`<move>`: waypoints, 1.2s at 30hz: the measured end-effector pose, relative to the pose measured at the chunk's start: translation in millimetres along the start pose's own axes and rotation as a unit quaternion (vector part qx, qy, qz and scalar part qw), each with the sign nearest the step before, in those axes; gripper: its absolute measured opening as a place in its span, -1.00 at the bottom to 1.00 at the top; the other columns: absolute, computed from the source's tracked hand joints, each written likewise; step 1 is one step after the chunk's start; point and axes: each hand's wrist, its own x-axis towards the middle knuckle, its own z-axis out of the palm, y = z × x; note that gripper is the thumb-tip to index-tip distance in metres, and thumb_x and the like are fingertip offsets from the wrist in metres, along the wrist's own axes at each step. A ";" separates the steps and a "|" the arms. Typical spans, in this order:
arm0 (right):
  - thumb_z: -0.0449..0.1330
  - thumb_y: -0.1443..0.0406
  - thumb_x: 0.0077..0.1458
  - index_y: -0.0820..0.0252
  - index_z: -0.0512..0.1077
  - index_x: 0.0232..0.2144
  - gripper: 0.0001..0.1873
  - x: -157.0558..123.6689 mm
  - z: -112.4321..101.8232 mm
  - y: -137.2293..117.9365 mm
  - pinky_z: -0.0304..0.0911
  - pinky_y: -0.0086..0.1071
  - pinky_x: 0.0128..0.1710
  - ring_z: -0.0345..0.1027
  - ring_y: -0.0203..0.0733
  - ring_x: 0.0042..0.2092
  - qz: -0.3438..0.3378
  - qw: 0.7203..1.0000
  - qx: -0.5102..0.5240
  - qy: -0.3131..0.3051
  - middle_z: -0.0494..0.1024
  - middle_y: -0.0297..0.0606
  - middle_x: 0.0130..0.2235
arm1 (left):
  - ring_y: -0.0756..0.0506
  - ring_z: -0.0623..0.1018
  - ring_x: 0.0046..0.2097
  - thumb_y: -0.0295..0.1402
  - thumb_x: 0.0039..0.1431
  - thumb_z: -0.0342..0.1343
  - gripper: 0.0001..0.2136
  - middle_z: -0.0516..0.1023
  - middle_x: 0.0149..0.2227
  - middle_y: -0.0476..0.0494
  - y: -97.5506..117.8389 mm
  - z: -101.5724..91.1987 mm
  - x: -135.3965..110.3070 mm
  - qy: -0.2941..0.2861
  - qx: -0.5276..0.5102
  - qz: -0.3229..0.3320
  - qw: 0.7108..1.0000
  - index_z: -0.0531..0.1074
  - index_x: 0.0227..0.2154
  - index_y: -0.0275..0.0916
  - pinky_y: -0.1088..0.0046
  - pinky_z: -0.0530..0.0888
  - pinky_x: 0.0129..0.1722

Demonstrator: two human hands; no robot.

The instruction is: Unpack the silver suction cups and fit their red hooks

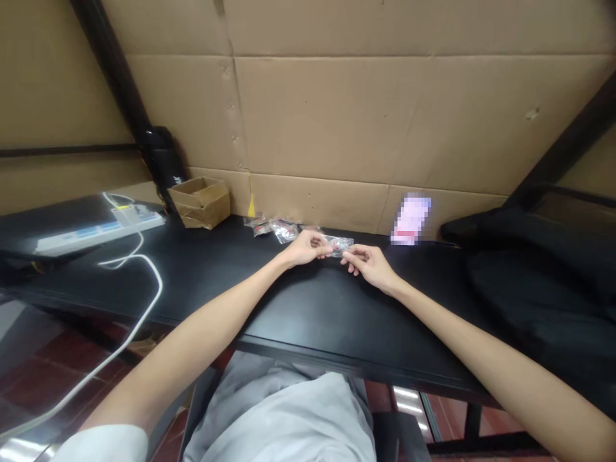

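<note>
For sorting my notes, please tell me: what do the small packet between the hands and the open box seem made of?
The small packet looks like clear, glossy plastic film: it shines, with reddish contents showing through. The open box looks like matte brown cardboard, with dull, creased flaps.

A black table point(308, 301) runs across the view, its front edge dipping toward the right. At the left end lies a white power strip point(99, 232) with blue markings. A white cable point(153, 282) loops from it across the tabletop and drops over the front edge. Just right of the strip, near the back, sits a small open cardboard box point(199, 202). Farther along the back edge lie clear plastic packets point(283, 230) with red inside, touching one another. Right of them, a pink object point(410, 220) is too blurred to identify. A black bag point(529, 269) lies heaped at the right end.
</note>
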 end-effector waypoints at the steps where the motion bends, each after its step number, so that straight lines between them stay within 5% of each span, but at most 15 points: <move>1: 0.42 -0.22 0.09 0.21 0.59 -0.37 -0.40 0.1 -0.1 0.5 0.37 -0.38 -0.47 0.41 -0.28 -0.46 0.000 1.000 0.000 -0.002 0.67 -0.16 -0.34 | -0.01 0.53 -0.42 -0.01 -0.04 0.55 -0.54 0.62 -0.45 -0.14 0.6 0.2 0.0 -0.001 0.003 -0.002 1.000 0.60 -0.41 -0.35 0.44 0.48 -0.32; 10: 0.37 -0.18 0.19 0.18 0.58 -0.32 -0.47 -0.8 0.4 3.9 0.36 -0.36 -0.46 0.43 -0.25 -0.45 -0.017 1.000 0.000 -0.006 0.67 -0.16 -0.30 | -0.03 0.55 -0.41 -0.03 0.02 0.51 -0.58 0.62 -0.44 -0.15 2.4 1.7 -2.6 0.018 -0.011 -0.014 1.000 0.59 -0.41 -0.34 0.43 0.49 -0.29; 18: 0.25 -0.09 0.33 0.14 0.57 -0.31 -0.56 -1.4 1.4 5.0 0.31 -0.33 -0.41 0.42 -0.19 -0.43 -0.022 0.991 -0.126 0.045 0.69 -0.18 -0.32 | -0.04 0.56 -0.41 -0.02 -0.01 0.51 -0.57 0.64 -0.43 -0.18 0.7 2.4 -1.9 0.036 -0.012 -0.020 0.999 0.59 -0.42 -0.34 0.42 0.51 -0.30; 24: 0.21 -0.13 0.34 0.15 0.49 -0.33 -0.51 -1.6 1.2 1.4 0.28 -0.34 -0.41 0.36 -0.25 -0.47 -0.037 0.997 -0.068 -0.007 0.64 -0.20 -0.30 | -0.02 0.51 -0.43 -0.05 0.02 0.48 -0.62 0.62 -0.46 -0.12 5.7 -0.8 -4.6 0.042 0.031 -0.019 0.998 0.61 -0.43 -0.32 0.46 0.43 -0.34; 36: 0.26 -0.16 0.30 0.17 0.53 -0.34 -0.48 -1.5 -2.8 0.6 0.26 -0.34 -0.42 0.34 -0.28 -0.50 -0.035 0.997 -0.063 -0.018 0.64 -0.21 -0.32 | -0.04 0.53 -0.43 -0.06 0.00 0.48 -0.62 0.62 -0.50 -0.12 11.9 -2.1 -3.5 0.038 0.061 0.011 0.997 0.62 -0.46 -0.33 0.45 0.41 -0.33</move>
